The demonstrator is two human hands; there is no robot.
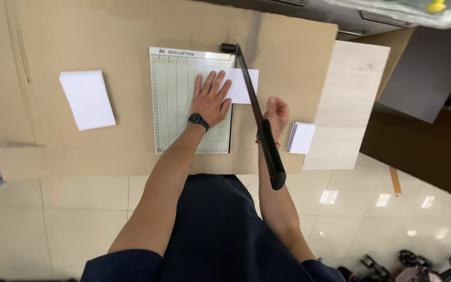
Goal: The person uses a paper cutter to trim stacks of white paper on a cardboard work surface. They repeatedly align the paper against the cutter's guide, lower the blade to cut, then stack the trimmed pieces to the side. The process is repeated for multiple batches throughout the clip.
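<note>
A paper guillotine (176,109) with a pale gridded bed lies on a cardboard-covered table (131,31). My left hand (211,97), a black watch on its wrist, presses flat on a white sheet (244,83) that sticks out past the cutting edge to the right. The black cutter arm (259,120) is raised, hinged at the far end, and its handle (274,162) points toward me. My right hand (276,115) sits just right of the arm with the fingers curled, and whether it grips the arm is hidden.
A stack of white paper (87,99) lies on the cardboard at the left. A small pile of cut white cards (301,137) rests on a pale wooden board (348,104) at the right. Glossy tiled floor (79,214) is below the table edge.
</note>
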